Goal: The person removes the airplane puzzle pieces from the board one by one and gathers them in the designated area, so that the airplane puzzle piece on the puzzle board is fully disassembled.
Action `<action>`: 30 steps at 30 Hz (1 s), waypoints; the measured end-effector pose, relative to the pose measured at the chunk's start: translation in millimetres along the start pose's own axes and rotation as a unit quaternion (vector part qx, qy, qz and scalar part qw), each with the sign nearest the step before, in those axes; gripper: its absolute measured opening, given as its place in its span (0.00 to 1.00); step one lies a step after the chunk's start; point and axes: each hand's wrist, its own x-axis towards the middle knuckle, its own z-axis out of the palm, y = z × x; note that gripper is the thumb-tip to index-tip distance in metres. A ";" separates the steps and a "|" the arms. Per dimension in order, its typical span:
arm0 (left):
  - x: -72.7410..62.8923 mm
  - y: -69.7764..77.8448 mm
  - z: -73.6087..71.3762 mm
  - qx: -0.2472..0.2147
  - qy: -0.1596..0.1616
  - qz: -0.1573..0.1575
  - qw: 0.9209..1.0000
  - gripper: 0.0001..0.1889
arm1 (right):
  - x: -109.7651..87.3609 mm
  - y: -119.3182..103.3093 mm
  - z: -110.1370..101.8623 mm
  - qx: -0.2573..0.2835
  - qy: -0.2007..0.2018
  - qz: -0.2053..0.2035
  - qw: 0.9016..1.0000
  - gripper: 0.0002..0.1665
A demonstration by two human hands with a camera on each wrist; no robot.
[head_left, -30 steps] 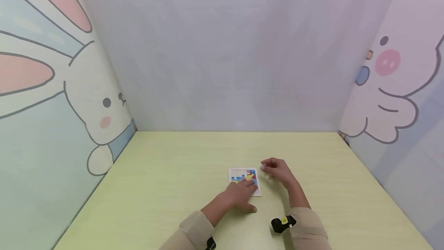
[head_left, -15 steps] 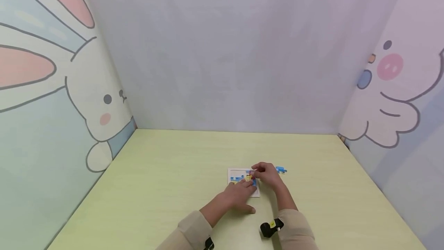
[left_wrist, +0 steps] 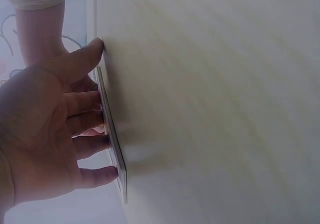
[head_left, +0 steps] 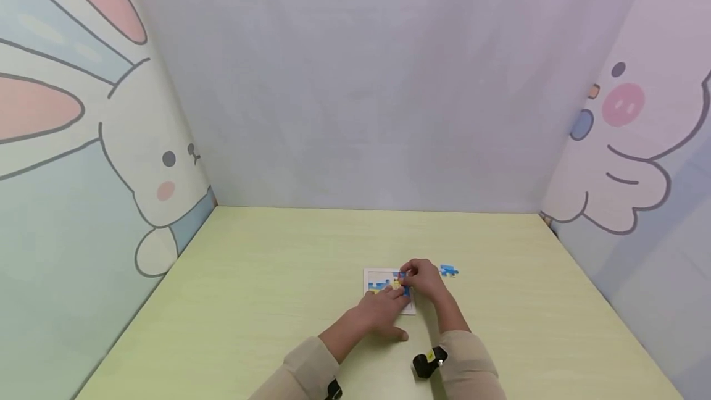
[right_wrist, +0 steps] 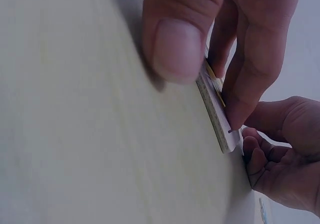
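One framed puzzle (head_left: 381, 277) beneath left hand (head_left: 381, 312), fingers straight, right hand (head_left: 424, 279) at puzzle's far-right corner, cannot tell whether pinching.

There is one table (head_left: 278, 276) and one puzzle (head_left: 380, 277), its pieces too covered to count. At least one loose piece (head_left: 449, 270) shows, perhaps more overlapping. Hands number two: one left hand (head_left: 383, 313), one right hand (head_left: 424, 278). Two sleeves (head_left: 469, 358), two black devices (head_left: 424, 366), one drawn rabbit (head_left: 144, 165), one drawn pig (head_left: 627, 134).

Pale wall (head_left: 344, 85) behind yellowish-green tabletop (head_left: 266, 276)
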 end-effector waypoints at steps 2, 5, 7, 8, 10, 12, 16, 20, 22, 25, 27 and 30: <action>0.5 0.0 0.5 0.000 0.001 0.001 1.000 0.40 | 0.6 -0.3 -0.5 -0.007 -0.003 0.004 1.000 0.07; 1.0 -0.3 1.3 -0.003 0.000 0.002 1.000 0.40 | 1.8 -1.5 -1.7 -0.016 -0.011 0.012 1.000 0.07; 0.9 -0.3 1.6 -0.005 -0.001 0.003 1.000 0.40 | 2.9 -2.9 -3.1 -0.023 -0.018 0.016 0.999 0.07; 0.8 -0.4 1.3 -0.006 -0.001 0.002 1.000 0.40 | 3.6 -3.6 -3.7 -0.025 -0.022 0.020 0.999 0.07; 0.6 -0.4 0.9 -0.006 -0.002 0.001 1.000 0.40 | 5.2 -4.2 -4.7 -0.029 -0.031 0.026 0.999 0.08; 0.5 -0.1 0.2 -0.003 -0.003 0.002 1.000 0.40 | 7.3 -4.1 -5.4 -0.030 -0.038 0.032 0.998 0.08; 0.5 0.8 -0.8 0.006 0.001 0.005 1.000 0.40 | 10.1 -3.0 -6.0 -0.033 -0.051 0.034 0.998 0.08; -0.1 1.3 -1.5 0.013 0.006 0.006 1.000 0.40 | 11.2 -2.7 -6.5 -0.036 -0.055 0.029 0.997 0.09; -0.4 1.2 -1.4 0.015 0.008 0.006 1.000 0.40 | 11.2 -3.2 -6.5 -0.034 -0.055 0.031 0.997 0.09; -0.6 1.0 -0.8 0.015 0.008 0.006 1.000 0.40 | 10.8 -3.4 -6.8 -0.030 -0.056 0.030 0.998 0.10; -0.7 1.0 -0.2 0.015 0.008 0.005 1.000 0.40 | 10.6 -4.2 -7.5 -0.024 -0.059 0.031 0.997 0.10; -0.6 0.2 0.4 0.017 0.008 0.007 1.000 0.40 | 10.5 -6.6 -9.3 -0.022 -0.062 0.031 0.997 0.09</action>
